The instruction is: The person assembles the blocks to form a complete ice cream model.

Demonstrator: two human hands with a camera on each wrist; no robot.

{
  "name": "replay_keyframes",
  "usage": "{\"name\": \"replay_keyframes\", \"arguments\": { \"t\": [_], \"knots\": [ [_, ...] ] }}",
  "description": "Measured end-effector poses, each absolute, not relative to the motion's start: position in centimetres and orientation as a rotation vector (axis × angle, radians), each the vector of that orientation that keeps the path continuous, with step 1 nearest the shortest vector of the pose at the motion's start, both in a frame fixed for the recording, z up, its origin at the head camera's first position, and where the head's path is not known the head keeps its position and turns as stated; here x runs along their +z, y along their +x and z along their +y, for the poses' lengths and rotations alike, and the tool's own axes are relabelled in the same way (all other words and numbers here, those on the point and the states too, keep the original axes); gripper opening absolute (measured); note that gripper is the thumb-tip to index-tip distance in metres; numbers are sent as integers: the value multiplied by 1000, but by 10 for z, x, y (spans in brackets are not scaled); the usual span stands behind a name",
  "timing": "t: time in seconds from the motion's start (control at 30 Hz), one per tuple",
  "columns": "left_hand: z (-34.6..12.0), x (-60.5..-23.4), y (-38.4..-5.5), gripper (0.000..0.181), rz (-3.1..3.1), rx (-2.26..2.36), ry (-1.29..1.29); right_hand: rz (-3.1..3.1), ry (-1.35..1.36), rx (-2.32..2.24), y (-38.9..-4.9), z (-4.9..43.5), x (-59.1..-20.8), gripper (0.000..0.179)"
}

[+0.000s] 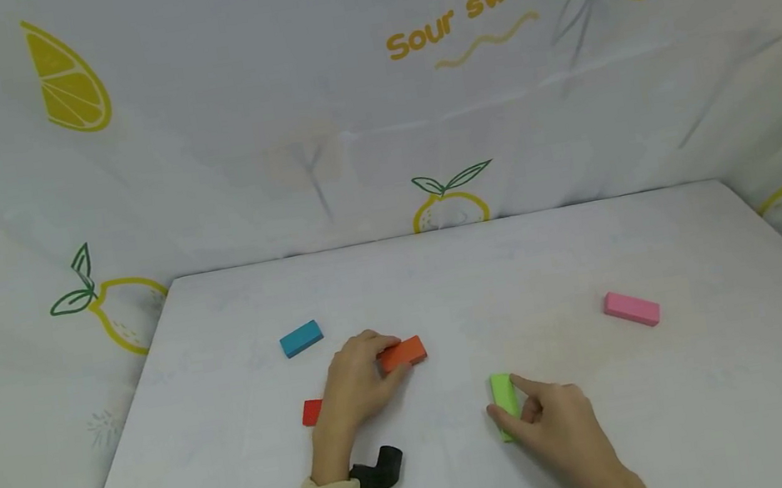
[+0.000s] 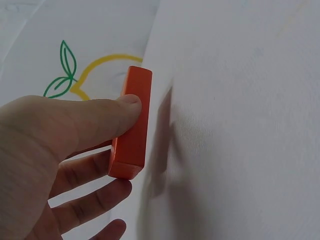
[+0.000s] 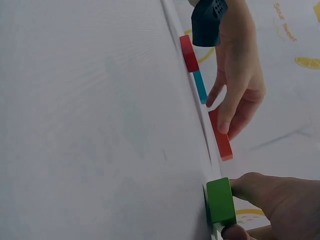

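My left hand (image 1: pixel 360 379) pinches an orange block (image 1: pixel 403 353) between thumb and fingers. In the left wrist view the orange block (image 2: pixel 132 130) has its shadow beside it, a little apart, so it seems just off the table. Right of it, my right hand (image 1: pixel 565 424) holds a light green block (image 1: pixel 505 396) by its sides, thumb and index finger against it. The green block (image 3: pixel 220 201) is at or very near the tabletop in the right wrist view; whether it touches I cannot tell. A red block (image 1: pixel 312 412) is partly hidden behind my left wrist.
A blue block (image 1: pixel 301 338) lies beyond the left hand, and a pink block (image 1: pixel 632 309) lies at the right. The white table (image 1: pixel 517 276) ends at a back edge against a lemon-print cloth (image 1: pixel 230 133). A black device (image 1: pixel 379 470) is worn on the left wrist.
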State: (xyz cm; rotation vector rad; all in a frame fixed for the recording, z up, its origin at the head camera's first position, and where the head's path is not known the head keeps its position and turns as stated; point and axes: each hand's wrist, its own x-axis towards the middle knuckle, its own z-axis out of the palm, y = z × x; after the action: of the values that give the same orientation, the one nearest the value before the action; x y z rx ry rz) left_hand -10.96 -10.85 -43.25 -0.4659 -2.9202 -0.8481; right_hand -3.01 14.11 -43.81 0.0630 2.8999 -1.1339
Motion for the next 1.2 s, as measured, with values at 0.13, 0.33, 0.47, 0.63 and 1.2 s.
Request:
{"name": "replay_keyframes", "arguments": {
  "t": [0.13, 0.33, 0.47, 0.63, 1.2],
  "knots": [
    [-99, -432, -109, 28, -2919, -840, -510, 2889, 42, -1174, -28, 137, -440, 52],
    [-86, -433, -109, 26, -2919, -828, -566, 2868, 35, -1186, -26, 131, -440, 51],
    [-77, -435, -109, 25, -2921, -815, -604, 2865, 31, -1197, -24, 127, -441, 51],
    [-66, -436, -108, 26, -2920, -779, -665, 2856, 30, -1212, -24, 122, -442, 50],
    [-47, -443, -102, 28, -2870, -738, -780, 2898, -27, -1202, -22, 118, -444, 49]
  ]
}}
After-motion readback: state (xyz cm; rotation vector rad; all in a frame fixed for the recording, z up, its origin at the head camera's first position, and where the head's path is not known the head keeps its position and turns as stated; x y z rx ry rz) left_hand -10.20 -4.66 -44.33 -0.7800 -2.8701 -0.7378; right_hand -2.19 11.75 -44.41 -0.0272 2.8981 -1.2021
